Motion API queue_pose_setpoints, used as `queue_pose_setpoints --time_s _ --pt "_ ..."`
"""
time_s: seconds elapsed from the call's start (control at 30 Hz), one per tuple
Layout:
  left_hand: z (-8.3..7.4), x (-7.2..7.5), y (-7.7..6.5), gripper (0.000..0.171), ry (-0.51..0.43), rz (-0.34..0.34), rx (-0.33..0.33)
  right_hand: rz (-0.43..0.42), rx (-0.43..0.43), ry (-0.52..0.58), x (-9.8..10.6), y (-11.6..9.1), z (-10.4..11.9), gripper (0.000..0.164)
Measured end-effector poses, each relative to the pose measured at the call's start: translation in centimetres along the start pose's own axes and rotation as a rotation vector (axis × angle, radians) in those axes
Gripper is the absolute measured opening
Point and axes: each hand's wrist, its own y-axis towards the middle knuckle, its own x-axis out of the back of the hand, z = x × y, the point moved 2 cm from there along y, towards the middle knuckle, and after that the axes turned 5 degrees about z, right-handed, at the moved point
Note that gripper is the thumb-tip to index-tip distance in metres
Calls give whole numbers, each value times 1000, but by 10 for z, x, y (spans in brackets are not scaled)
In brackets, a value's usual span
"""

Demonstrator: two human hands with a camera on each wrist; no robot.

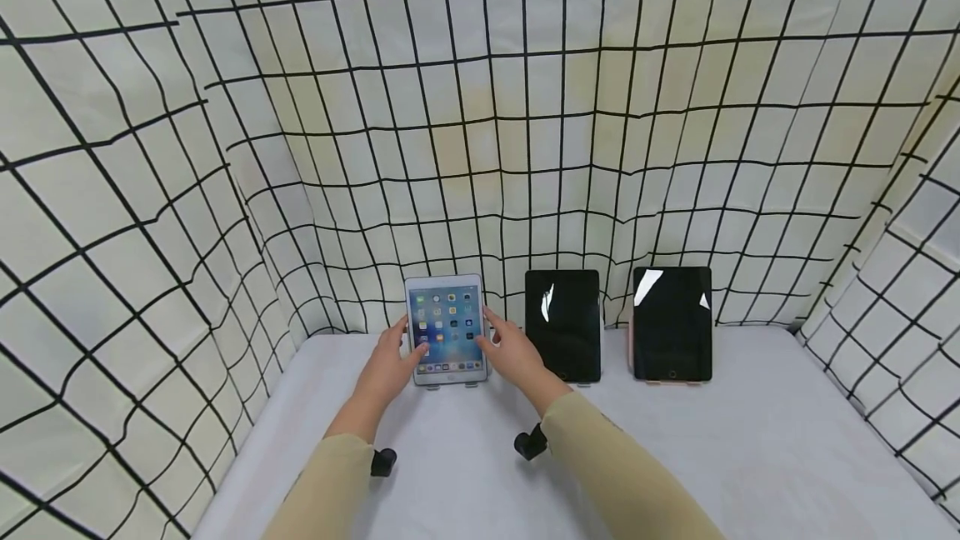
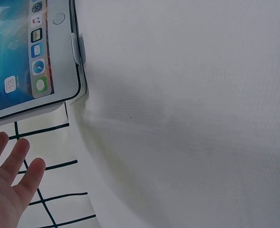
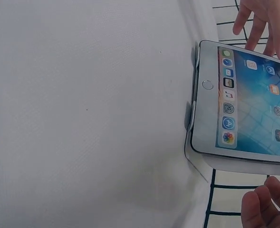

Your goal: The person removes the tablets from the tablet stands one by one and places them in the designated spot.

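A white-framed tablet (image 1: pixel 447 329) leans upright on a stand, its lit screen showing rows of app icons. My left hand (image 1: pixel 390 363) is at its left edge, the thumb over the front of the screen's side. Loosely extended fingers of that left hand (image 2: pixel 11 183) show below the tablet in the left wrist view. On the other side, my right hand (image 1: pixel 516 352) has its thumb by the right edge. In the right wrist view, the right hand's fingers (image 3: pixel 265 204) are slightly bent, with a gap between them and the tablet (image 3: pixel 207 114). The thumb there is hidden.
Two dark-screened tablets stand to the right, a black one (image 1: pixel 562 332) close to my right forearm and another (image 1: pixel 672 327) farther right. All are on a white-covered table (image 1: pixel 750 440). Behind rises a white cloth wall (image 1: pixel 555 140) with black grid lines.
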Motion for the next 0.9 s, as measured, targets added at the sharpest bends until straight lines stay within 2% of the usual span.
queue_pose_setpoints --time_s 0.43,0.73,0.9 --pt "0 5 -1 72 -55 -61 12 -82 42 28 -4 -2 -2 58" --pt "4 3 -3 51 -108 -200 -33 -157 103 31 -13 -4 -10 54" --pt "2 2 -6 45 -102 -255 -43 -179 137 7 -13 -6 -10 53"
